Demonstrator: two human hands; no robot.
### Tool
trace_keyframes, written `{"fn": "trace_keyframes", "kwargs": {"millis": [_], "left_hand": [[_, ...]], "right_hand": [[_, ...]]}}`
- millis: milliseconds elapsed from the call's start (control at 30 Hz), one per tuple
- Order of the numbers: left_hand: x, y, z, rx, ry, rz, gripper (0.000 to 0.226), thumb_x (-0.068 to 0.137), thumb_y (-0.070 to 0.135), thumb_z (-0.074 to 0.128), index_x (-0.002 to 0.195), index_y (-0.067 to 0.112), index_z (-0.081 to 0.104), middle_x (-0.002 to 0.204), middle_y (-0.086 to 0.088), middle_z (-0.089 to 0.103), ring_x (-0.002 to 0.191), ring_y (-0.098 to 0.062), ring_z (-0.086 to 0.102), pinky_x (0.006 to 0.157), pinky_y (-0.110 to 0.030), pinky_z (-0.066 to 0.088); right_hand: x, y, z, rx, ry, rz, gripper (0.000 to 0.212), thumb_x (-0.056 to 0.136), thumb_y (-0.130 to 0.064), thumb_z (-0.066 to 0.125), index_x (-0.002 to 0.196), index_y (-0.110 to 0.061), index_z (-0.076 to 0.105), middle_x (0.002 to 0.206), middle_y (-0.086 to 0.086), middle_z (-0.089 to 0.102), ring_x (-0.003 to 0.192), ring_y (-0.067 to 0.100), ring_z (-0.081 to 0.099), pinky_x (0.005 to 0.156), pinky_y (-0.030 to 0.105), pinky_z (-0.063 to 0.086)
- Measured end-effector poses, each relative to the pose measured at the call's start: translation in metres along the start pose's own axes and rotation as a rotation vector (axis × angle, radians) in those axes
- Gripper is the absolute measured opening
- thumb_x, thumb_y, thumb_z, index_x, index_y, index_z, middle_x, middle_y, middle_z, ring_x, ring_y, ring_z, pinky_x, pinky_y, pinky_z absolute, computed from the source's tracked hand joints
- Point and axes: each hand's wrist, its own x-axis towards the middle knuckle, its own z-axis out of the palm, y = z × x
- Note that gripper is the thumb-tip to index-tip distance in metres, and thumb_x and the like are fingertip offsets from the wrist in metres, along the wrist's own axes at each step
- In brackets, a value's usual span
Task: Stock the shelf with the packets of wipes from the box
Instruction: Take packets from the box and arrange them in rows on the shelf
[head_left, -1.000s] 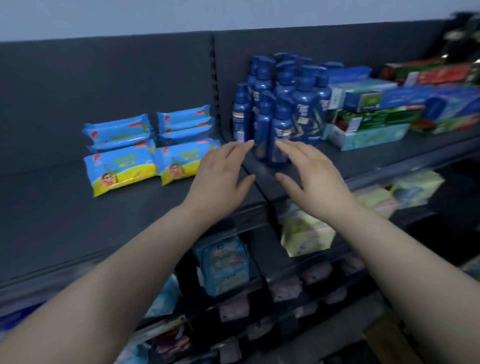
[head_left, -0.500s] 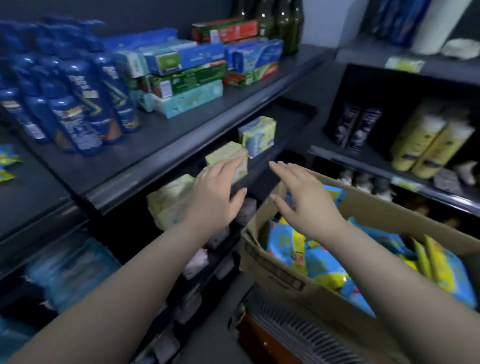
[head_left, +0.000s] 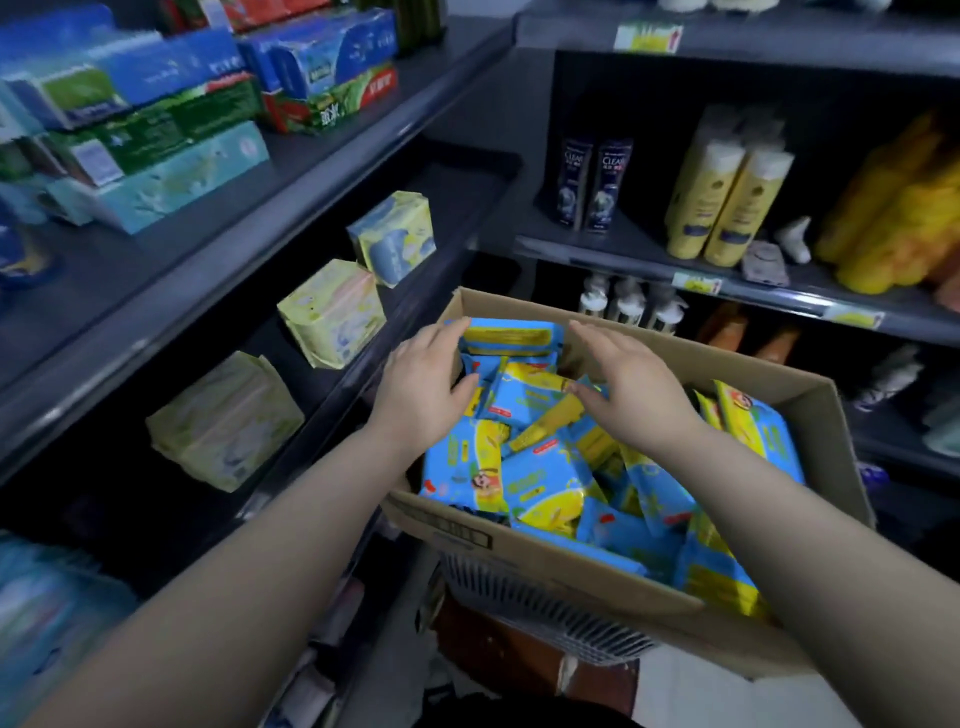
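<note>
An open cardboard box (head_left: 566, 564) sits low in front of me, filled with several blue and yellow packets of wipes (head_left: 545, 483). My left hand (head_left: 423, 387) hovers over the box's far left corner, fingers spread and relaxed, its fingertips at the edge of an upright packet (head_left: 511, 335). My right hand (head_left: 631, 389) hangs over the middle of the box, fingers spread, thumb close to a yellow-topped packet. Neither hand holds a packet. The dark shelf (head_left: 156, 270) runs along the left.
Boxed tissues and toothpaste (head_left: 156, 130) stand on the upper left shelf. Pale green packs (head_left: 332, 312) sit on the shelf below. To the right, shelves hold shampoo bottles (head_left: 595, 182) and yellow bottles (head_left: 727, 192). The box rests on a ribbed white basket (head_left: 545, 608).
My view swung from the shelf with stocked wipes to the right and down to the box. Both open hands travelled with it and now hover just above the packets.
</note>
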Motion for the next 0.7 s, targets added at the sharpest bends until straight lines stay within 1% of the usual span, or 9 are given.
{"fn": "trace_keyframes", "kwargs": {"millis": [133,233,300,367,400,467,500,567,700], "left_hand": [[0.004,-0.012,0.0,-0.06,-0.006,0.011,0.059,0.089,0.022,0.06,0.143,0.014,0.037,0.139,-0.007,0.046,0.127,-0.025,0.043,0.104,-0.038,0.036],[0.008,-0.02,0.0,-0.096,0.002,-0.002,0.059,0.089,0.019,0.061,0.143,0.014,0.038,0.137,-0.007,0.047,0.126,-0.023,0.044,0.102,-0.033,0.035],[0.011,-0.025,0.0,-0.116,-0.001,-0.015,0.059,0.088,0.018,0.061,0.142,0.015,0.038,0.137,-0.005,0.047,0.126,-0.021,0.043,0.103,-0.031,0.034],[0.015,-0.031,-0.001,-0.125,-0.01,-0.015,0.058,0.088,0.018,0.061,0.142,0.015,0.039,0.137,-0.005,0.047,0.126,-0.021,0.044,0.104,-0.031,0.034],[0.017,-0.034,-0.001,-0.134,-0.009,-0.004,0.057,0.088,0.018,0.061,0.141,0.015,0.04,0.136,-0.005,0.048,0.125,-0.021,0.044,0.104,-0.031,0.035],[0.022,-0.036,-0.005,-0.172,-0.002,-0.005,0.052,0.091,0.019,0.059,0.14,0.014,0.042,0.135,-0.006,0.05,0.125,-0.021,0.045,0.103,-0.03,0.036],[0.025,-0.036,-0.008,-0.189,-0.008,-0.023,0.049,0.093,0.021,0.056,0.14,0.014,0.042,0.136,-0.006,0.049,0.126,-0.021,0.044,0.102,-0.029,0.034],[0.035,-0.036,-0.01,-0.169,-0.074,-0.048,0.047,0.097,0.028,0.048,0.141,0.014,0.041,0.14,-0.006,0.048,0.129,-0.023,0.042,0.104,-0.03,0.032],[0.054,-0.028,-0.01,-0.135,-0.32,-0.092,0.057,0.097,0.049,0.036,0.146,0.019,0.032,0.142,-0.006,0.047,0.136,-0.025,0.033,0.111,-0.041,0.029]], "right_hand": [[0.027,-0.007,0.012,-0.044,-0.009,0.006,0.065,0.088,-0.027,0.061,0.145,-0.015,0.033,0.143,0.007,0.044,0.131,0.03,0.039,0.106,0.043,0.036],[0.047,-0.015,0.026,-0.118,0.022,0.014,0.059,0.085,-0.024,0.064,0.138,-0.011,0.043,0.133,0.011,0.052,0.122,0.034,0.046,0.1,0.044,0.038],[0.056,-0.018,0.035,-0.183,0.039,0.008,0.043,0.083,-0.021,0.066,0.124,-0.011,0.057,0.116,0.011,0.06,0.11,0.036,0.051,0.089,0.043,0.04],[0.058,-0.018,0.041,-0.228,0.09,-0.019,0.021,0.08,-0.015,0.065,0.102,-0.014,0.068,0.094,0.006,0.062,0.095,0.034,0.055,0.079,0.04,0.04],[0.057,-0.017,0.043,-0.235,0.128,-0.041,0.016,0.078,-0.012,0.066,0.094,-0.015,0.069,0.085,0.004,0.06,0.087,0.033,0.055,0.075,0.039,0.04],[0.049,-0.012,0.043,-0.234,0.249,-0.118,0.014,0.075,-0.008,0.067,0.086,-0.016,0.069,0.077,0.001,0.057,0.074,0.031,0.054,0.069,0.037,0.039],[0.044,-0.01,0.042,-0.224,0.32,-0.166,0.014,0.074,-0.007,0.066,0.084,-0.016,0.069,0.076,0.001,0.056,0.071,0.03,0.054,0.069,0.037,0.037],[0.033,-0.007,0.035,-0.207,0.44,-0.248,0.015,0.073,-0.007,0.063,0.084,-0.017,0.068,0.079,0.0,0.059,0.072,0.028,0.053,0.071,0.036,0.031],[0.02,-0.006,0.02,-0.161,0.59,-0.306,0.015,0.076,-0.005,0.064,0.084,-0.015,0.071,0.085,0.0,0.065,0.082,0.019,0.047,0.077,0.034,0.028]]}}
